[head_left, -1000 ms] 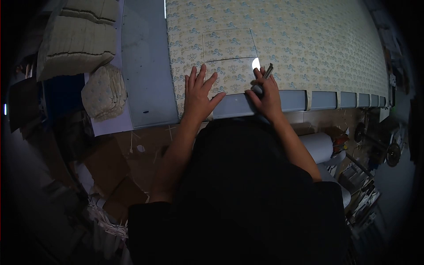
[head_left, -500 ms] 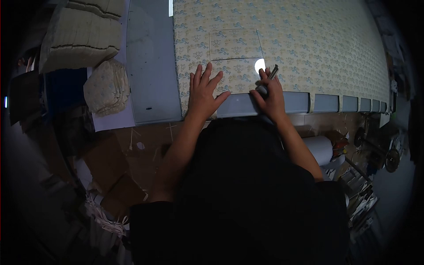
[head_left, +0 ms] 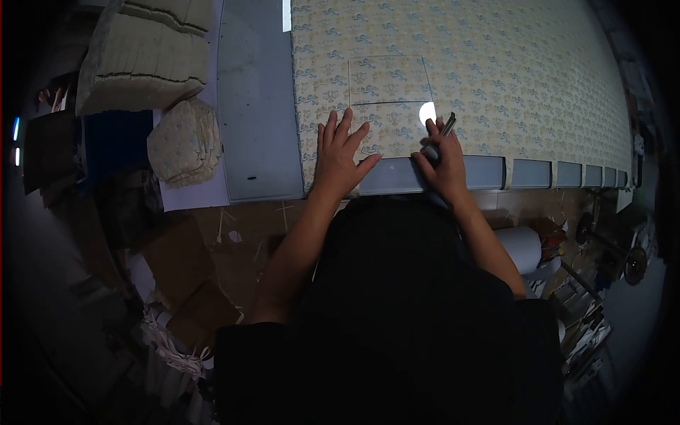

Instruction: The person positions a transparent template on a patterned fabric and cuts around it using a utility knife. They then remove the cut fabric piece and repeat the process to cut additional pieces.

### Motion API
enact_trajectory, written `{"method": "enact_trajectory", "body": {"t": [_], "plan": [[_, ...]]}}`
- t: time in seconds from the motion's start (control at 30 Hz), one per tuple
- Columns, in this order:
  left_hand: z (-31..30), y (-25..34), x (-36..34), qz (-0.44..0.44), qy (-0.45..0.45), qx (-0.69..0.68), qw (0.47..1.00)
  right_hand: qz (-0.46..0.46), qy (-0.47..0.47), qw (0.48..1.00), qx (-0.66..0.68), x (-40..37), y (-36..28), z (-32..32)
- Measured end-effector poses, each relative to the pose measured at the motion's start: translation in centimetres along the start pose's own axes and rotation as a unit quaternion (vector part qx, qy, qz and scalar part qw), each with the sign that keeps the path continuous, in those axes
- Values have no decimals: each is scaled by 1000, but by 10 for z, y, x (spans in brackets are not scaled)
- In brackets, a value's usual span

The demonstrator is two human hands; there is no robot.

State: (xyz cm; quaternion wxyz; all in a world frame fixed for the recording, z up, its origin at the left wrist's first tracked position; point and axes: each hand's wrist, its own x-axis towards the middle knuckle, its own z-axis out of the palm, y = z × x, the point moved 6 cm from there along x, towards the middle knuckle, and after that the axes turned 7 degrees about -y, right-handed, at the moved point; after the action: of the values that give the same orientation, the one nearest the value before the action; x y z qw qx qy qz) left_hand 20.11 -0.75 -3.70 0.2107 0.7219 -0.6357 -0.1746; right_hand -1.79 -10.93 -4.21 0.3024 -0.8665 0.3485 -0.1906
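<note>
Patterned cream fabric (head_left: 510, 85) with blue and tan motifs lies over the table, with thin dark straight lines marking a rectangle in it. My left hand (head_left: 341, 156) rests on the fabric near its front edge, palm down with fingers spread. To its right, my right hand (head_left: 445, 159) holds a metal tool (head_left: 448, 125) that looks like a cutter knife, pointing up and away from me. A bright white spot (head_left: 427, 112) shows just beyond my right fingertips. Grey tabletop (head_left: 397, 174) shows between my hands.
Stacks of padded cream material (head_left: 145, 57) and a pile of cut patterned pieces (head_left: 185, 144) are at the left. Cardboard (head_left: 177, 262) lies on the floor below left. A white roll (head_left: 519, 248) and assorted items are below right.
The whole view has shifted, so table and hands appear slightly further right and lower. Both hands keep nearly the same places on the fabric, and the tool stays in my right hand.
</note>
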Motion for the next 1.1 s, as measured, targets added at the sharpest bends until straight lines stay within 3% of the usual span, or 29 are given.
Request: {"method": "enact_trajectory", "body": {"t": [0.23, 0.3, 0.43, 0.5, 0.63, 0.7, 0.83, 0.9, 1.1], "plan": [[-2, 2, 1, -1, -8, -8, 1000, 2, 2, 1000, -4, 1, -6, -2], [-6, 4, 2, -15, -27, -4, 1000, 19, 74, 988, 134, -1, -7, -10], [-14, 13, 8, -28, -34, 35, 998, 65, 165, 970, 164, -15, 7, -41], [-17, 15, 19, 14, -3, 123, 992, 287, 6, 939, 188, -26, 34, -46], [-16, 22, 58, 38, -71, 63, 995, 216, -17, 974, 68, -14, -18, -83], [-12, 37, 83, 1, -169, 46, 985, 149, -8, 989, 16, -19, -19, -79], [-6, 66, 118, 14, -151, 102, 983, 141, -81, 986, -24, -12, -29, -72], [1, 72, 127, -14, -217, 173, 961, 133, -133, 981, -56, -11, -31, -66], [7, 72, 135, -51, -204, 173, 962, 99, -159, 978, -89, -8, -28, -61]]}}
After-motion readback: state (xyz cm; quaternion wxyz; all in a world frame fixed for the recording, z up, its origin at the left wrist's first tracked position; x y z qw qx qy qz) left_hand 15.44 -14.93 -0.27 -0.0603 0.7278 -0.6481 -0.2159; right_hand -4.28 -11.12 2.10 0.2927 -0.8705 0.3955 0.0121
